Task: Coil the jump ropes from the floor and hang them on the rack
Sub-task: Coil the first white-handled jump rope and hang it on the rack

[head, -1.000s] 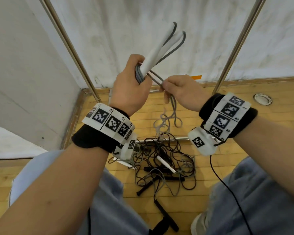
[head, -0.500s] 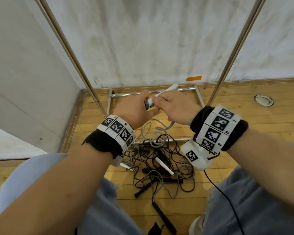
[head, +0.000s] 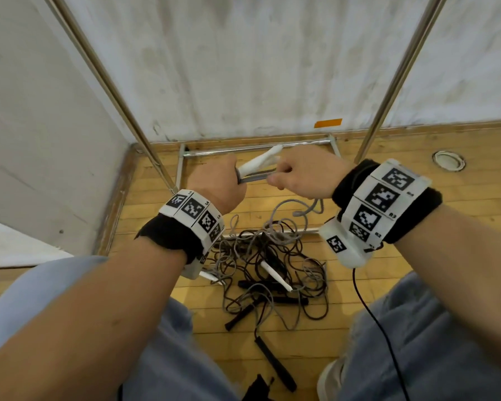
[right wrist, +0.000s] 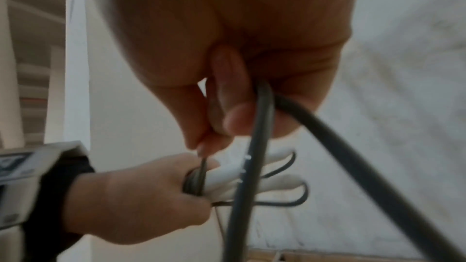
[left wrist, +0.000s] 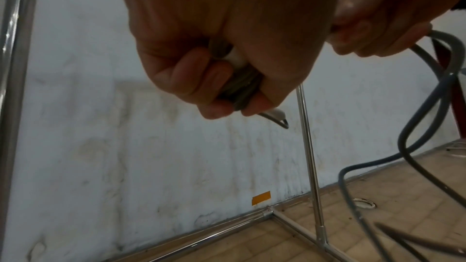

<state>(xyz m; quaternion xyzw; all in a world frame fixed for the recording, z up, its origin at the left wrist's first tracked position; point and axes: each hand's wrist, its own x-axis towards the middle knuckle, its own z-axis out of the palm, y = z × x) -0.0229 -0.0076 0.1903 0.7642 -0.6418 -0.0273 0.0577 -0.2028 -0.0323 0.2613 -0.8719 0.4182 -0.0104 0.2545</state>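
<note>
My left hand (head: 217,186) grips the two white handles (head: 258,162) of a grey jump rope together with several turns of its cord (left wrist: 239,89). In the right wrist view the handles (right wrist: 242,174) stick out past the fist. My right hand (head: 304,175) pinches the grey cord (right wrist: 262,119) just right of the left fist and holds it taut. The loose grey cord (head: 298,209) hangs from the right hand down to a tangled pile of ropes (head: 272,270) on the floor.
The rack's two slanted metal posts (head: 113,91) (head: 399,73) rise either side of my hands, and its base frame (head: 255,147) lies on the wooden floor by the white wall. Black handles (head: 275,363) lie near my knees. A round floor socket (head: 449,160) sits at right.
Both hands have dropped from in front of the wall to just above the floor. The right hand has drawn the cord sideways, away from the left fist, into a short taut stretch.
</note>
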